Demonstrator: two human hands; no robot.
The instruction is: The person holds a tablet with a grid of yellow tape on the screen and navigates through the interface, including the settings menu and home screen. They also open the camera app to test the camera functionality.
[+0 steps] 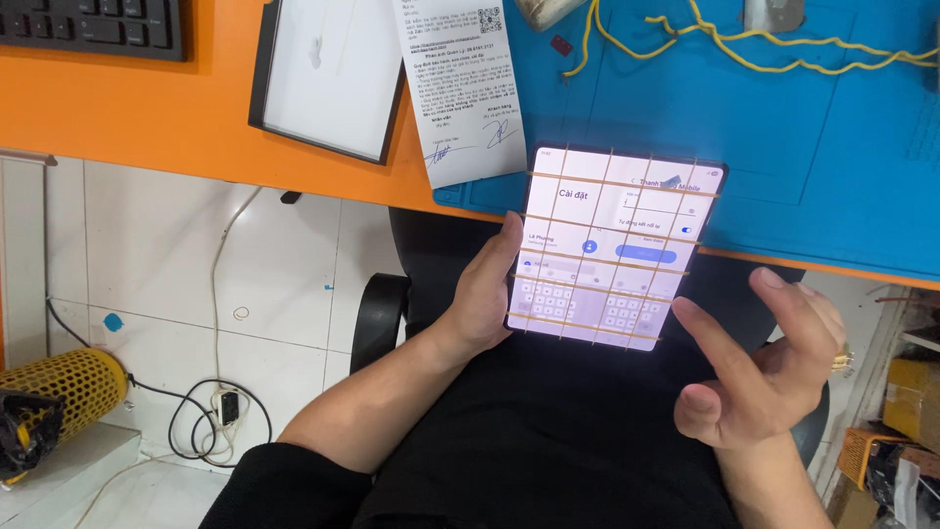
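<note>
Orange rubber bands (627, 225) crossing a lit, unfolded tablet-like phone (615, 250) at centre frame, held over the lap just below the orange worktop (127, 108) edge. Left hand (487, 294) at nine o'clock of the phone, clamped on its left edge, thumb along the side. Right hand (759, 367) at four o'clock, open, forefinger stretched toward the lower right corner, holding nothing. At twelve o'clock: paper slip (465, 83), white box (328, 73), blue mat (783, 127) with yellow cord (744, 39).
</note>
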